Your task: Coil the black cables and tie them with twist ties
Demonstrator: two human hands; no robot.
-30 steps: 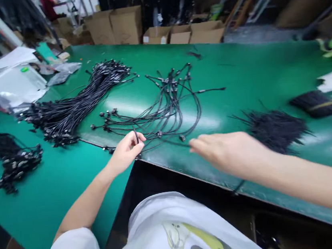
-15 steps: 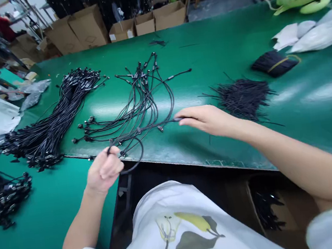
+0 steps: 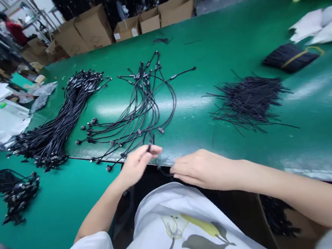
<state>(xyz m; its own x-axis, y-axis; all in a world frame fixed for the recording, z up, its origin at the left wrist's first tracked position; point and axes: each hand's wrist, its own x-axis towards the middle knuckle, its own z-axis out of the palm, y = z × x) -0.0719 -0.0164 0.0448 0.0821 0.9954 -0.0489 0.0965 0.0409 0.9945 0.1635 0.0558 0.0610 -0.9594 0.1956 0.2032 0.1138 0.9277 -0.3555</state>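
My left hand [image 3: 138, 165] pinches a small black connector [image 3: 150, 143] on a thin black cable between thumb and fingers at the green table's front edge [image 3: 219, 165]. My right hand [image 3: 203, 169] lies close by, and the cable [image 3: 160, 168] hangs between the two hands, its far end hidden under the right fingers. Just beyond them, a loose spread of black Y-split cables [image 3: 140, 111] lies on the table. To its left sits a thick bundle of similar cables [image 3: 59, 121]. A pile of short black wires [image 3: 248, 104] lies to the right.
A tied bundle of black wires [image 3: 289, 57] and white plastic sheets [image 3: 320, 24] lie at the right. Black connector cables [image 3: 20, 197] lie on a lower teal table [image 3: 57, 198]. Cardboard boxes [image 3: 93, 27] stand behind, near a person in red [image 3: 16, 32].
My right hand has left the table's middle and come down beside my left hand. My left hand has risen to the table edge, drawing the cable's loop tighter. The view has shifted slightly.
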